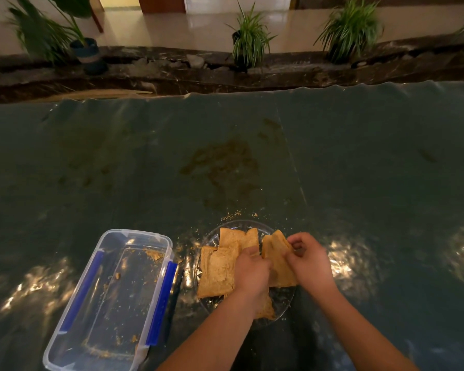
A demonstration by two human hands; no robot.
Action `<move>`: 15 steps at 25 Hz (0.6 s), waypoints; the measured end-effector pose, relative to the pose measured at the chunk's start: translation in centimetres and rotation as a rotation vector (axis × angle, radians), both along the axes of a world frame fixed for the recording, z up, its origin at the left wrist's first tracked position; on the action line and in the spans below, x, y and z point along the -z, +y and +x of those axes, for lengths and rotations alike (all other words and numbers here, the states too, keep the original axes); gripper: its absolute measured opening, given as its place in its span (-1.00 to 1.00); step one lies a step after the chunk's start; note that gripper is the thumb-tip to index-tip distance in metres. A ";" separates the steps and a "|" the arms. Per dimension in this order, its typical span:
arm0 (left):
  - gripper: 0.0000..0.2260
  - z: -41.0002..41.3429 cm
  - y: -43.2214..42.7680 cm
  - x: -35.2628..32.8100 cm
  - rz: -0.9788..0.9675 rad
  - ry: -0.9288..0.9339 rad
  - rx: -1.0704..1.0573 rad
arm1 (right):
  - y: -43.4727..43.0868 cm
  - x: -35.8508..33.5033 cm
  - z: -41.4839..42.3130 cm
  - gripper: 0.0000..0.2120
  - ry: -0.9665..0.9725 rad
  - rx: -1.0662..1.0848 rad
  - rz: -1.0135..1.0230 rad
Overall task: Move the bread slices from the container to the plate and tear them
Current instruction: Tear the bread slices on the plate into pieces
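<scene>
A clear glass plate (241,225) sits near the table's front edge, with several brown bread pieces (219,269) lying on it. Above the plate's right half, my left hand (252,271) and my right hand (310,261) both grip one bread slice (275,254). The left hand pinches its lower left side and the right hand its upper right edge. Left of the plate stands a clear plastic container (110,298) with blue clips; only crumbs lie inside it.
A shiny dark green plastic sheet (225,156) covers the table, with crumbs (236,214) scattered behind the plate. Beyond the table's far edge runs a dark stone ledge (172,73) holding several potted plants (248,38).
</scene>
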State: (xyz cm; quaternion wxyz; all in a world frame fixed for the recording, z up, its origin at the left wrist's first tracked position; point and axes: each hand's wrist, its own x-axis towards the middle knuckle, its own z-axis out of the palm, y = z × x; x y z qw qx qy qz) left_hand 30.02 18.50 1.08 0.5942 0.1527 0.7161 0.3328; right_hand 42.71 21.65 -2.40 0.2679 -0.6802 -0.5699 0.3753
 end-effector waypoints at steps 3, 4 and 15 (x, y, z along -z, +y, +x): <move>-0.54 -0.5 -0.2 -0.3 0.017 -0.044 -0.076 | 0.2 -0.8 0.1 -0.79 0.104 0.049 0.060; -0.57 -0.8 -0.3 -0.3 0.036 -0.034 -0.099 | 0.3 -1.0 0.1 -0.79 0.140 0.057 0.065; -0.68 -3.5 -1.4 0.5 0.120 0.106 -0.072 | 0.1 3.7 -2.2 -0.76 0.187 0.142 -0.222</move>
